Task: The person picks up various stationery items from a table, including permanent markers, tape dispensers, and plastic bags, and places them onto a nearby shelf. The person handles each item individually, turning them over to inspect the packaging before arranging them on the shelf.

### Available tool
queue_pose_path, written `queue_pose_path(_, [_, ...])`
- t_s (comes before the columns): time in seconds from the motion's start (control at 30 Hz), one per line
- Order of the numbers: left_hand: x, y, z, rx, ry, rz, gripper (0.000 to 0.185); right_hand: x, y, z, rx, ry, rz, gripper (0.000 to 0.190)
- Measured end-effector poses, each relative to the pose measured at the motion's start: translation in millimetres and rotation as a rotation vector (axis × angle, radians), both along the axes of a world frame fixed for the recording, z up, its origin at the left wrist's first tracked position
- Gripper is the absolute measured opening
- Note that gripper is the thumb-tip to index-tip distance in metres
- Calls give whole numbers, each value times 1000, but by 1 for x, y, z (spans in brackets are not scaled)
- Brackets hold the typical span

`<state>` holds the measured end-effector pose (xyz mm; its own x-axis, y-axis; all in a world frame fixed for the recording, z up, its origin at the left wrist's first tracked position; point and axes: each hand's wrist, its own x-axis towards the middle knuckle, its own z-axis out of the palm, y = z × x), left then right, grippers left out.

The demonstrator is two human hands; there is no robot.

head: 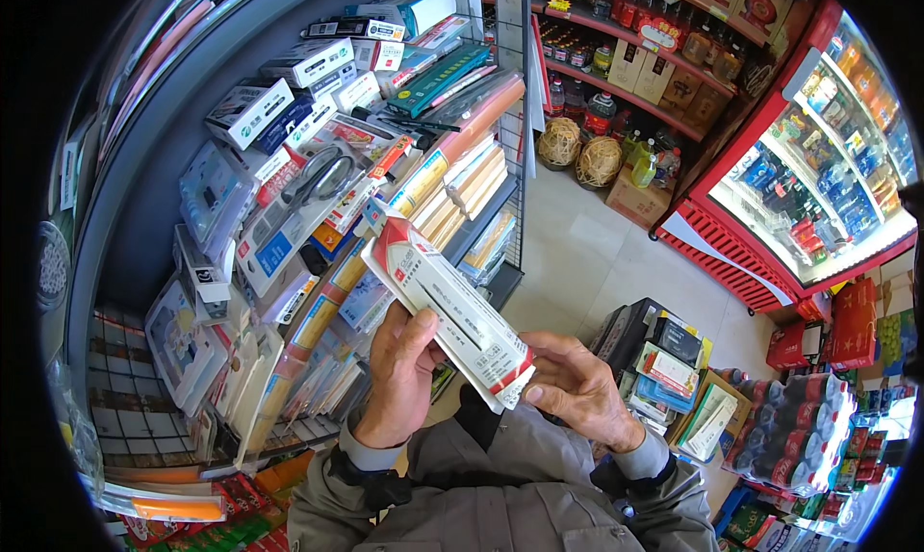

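Both my hands hold one long white and red pen box, tilted, in front of my chest. My left hand grips its left side, with the thumb on the near edge. At the box's lower right end, my right hand holds the corner between thumb and fingers. The box shows a picture of a dark pen and bears writing. Just beyond it stands a shelf with a stationery display: scissors, white marker boxes, a green box and a clear plastic case.
Stacked notebooks fill the lower shelf. A red drinks fridge stands at the right. On the floor are a pile of boxes, shrink-wrapped bottles and a cardboard box. Bottles line the red shelves at the back.
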<state>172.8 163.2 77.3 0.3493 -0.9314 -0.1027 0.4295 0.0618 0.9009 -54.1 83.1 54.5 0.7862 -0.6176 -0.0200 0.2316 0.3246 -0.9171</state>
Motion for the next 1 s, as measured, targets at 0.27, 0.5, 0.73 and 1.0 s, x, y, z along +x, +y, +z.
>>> queue_pose_path(0.27, [-1,1,6,-19,50,34,58,11,-2,-8,-10,-70,-29,61])
queue_pose_path(0.5, [-19,-5,-9,-15,14,106,49,-3,-7,-15,-162,9,14,63])
queue_pose_path(0.73, [-41,-11,-30,-126,88,93,61,-7,-7,1,-204,67,17,65])
queue_pose_path(1.0, [-33,2,-26,3,241,-6,50,-9,-30,35,-872,264,29,43])
